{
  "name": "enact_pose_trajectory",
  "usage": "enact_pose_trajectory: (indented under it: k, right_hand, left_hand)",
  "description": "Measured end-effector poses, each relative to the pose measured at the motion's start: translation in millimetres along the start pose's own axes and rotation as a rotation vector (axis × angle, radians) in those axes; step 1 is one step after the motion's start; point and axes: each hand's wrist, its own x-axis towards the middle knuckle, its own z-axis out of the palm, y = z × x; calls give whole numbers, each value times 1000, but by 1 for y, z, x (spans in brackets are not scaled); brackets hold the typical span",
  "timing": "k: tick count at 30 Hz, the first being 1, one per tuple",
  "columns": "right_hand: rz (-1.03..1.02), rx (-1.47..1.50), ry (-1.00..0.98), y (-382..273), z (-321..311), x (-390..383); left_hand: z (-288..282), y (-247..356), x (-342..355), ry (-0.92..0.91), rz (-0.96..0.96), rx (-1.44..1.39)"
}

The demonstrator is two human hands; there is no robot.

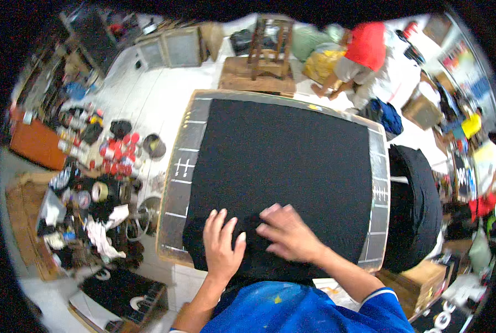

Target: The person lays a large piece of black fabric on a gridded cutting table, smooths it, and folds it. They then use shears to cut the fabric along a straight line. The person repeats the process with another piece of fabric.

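Observation:
A large black cloth (pixel 284 161) lies spread over a board (pixel 177 188) with a wooden rim and white marks along both sides. My left hand (pixel 221 244) rests on the cloth near its front left part, fingers stretched out and apart. Farther right, my right hand (pixel 289 233) is over the front middle of the cloth, its fingers spread and slightly blurred. Neither hand grips anything. The near edge of the cloth hangs toward my blue shirt.
A heap of black fabric (pixel 414 205) sits right of the board. Left on the floor stand several red and white containers (pixel 120 152). A wooden chair (pixel 271 50) rests on a low wooden platform (pixel 231 75) beyond. A person in a red shirt (pixel 367 47) bends down at the far right.

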Motion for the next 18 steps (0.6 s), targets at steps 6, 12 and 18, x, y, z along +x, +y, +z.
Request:
enact_pose_trajectory:
  k: [6,12,18]
  right_hand:
    - [603,-196,415,42,-31,-101]
    - [730,-224,544,44,-36,-154]
    - [1304,-140,810,48,-44,-211]
  left_hand:
    - [78,56,88,-215,390,-96]
    - [184,104,185,-359,584,-69]
    - [232,138,199,-505,710,-38]
